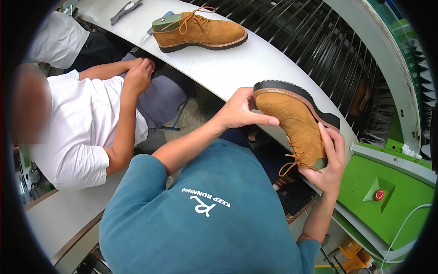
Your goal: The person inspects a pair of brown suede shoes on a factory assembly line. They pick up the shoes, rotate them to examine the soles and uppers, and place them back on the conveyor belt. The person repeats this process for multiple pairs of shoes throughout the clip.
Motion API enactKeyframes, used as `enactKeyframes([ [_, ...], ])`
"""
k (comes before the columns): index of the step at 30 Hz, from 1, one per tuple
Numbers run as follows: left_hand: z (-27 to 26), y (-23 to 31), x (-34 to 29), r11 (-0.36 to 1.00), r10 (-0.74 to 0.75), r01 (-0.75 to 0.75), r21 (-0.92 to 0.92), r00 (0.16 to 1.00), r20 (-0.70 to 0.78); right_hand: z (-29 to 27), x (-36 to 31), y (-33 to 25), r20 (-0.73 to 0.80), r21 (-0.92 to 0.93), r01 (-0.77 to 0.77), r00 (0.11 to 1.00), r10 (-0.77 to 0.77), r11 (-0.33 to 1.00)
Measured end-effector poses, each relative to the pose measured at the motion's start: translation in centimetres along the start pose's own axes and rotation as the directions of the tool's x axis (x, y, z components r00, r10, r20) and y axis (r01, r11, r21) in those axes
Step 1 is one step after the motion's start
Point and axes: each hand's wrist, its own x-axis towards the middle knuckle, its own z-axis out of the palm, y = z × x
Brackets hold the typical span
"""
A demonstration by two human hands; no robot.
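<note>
Between my two hands I hold a tan suede lace-up shoe [292, 114], tilted on its side with its black ridged sole turned up and away from me. My left hand [244, 109] grips the toe end, thumb stretched along the upper. Around the heel end closes my right hand [329, 160], its fingers against the sole edge and heel side. A bit of green shows inside the shoe's opening, and the laces hang loose near my right hand. A similar tan shoe [205, 33] stands upright on the white table [191, 64], with a green form inside it.
Beyond the table runs a rack of metal rollers [292, 27]. A green machine panel [365, 182] with a red button [379, 195] is at the right. On the table lie a blue-and-white tool [155, 28] and a grey tool [125, 11]. A person in white [82, 118] sits at left.
</note>
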Motion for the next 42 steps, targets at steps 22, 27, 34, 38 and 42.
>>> enactKeyframes([
  [22,-1.5,-0.8,-0.4,0.934,0.112,-0.141,0.33,0.988,0.105,1.2,0.2,2.0,0.104,-0.188,0.154,0.985,-0.137,0.97],
  [27,-0.6,1.0,0.9,0.889,0.117,-0.187,0.419,0.975,0.189,1.0,0.4,1.8,0.119,-0.202,0.162,0.983,-0.14,0.966],
  [34,0.6,3.8,2.9,0.797,-0.246,0.111,0.594,0.957,0.151,0.4,0.7,0.7,0.154,-0.243,0.17,0.979,-0.135,0.955],
  [38,1.0,3.5,2.9,0.757,-0.162,0.023,0.653,0.975,0.153,0.2,0.8,0.3,0.173,-0.259,0.157,0.978,-0.114,0.953],
  [42,1.0,2.5,2.7,0.792,-0.108,0.098,0.602,0.994,-0.021,0.0,1.4,0.2,0.18,-0.261,0.173,0.975,-0.128,0.95],
])
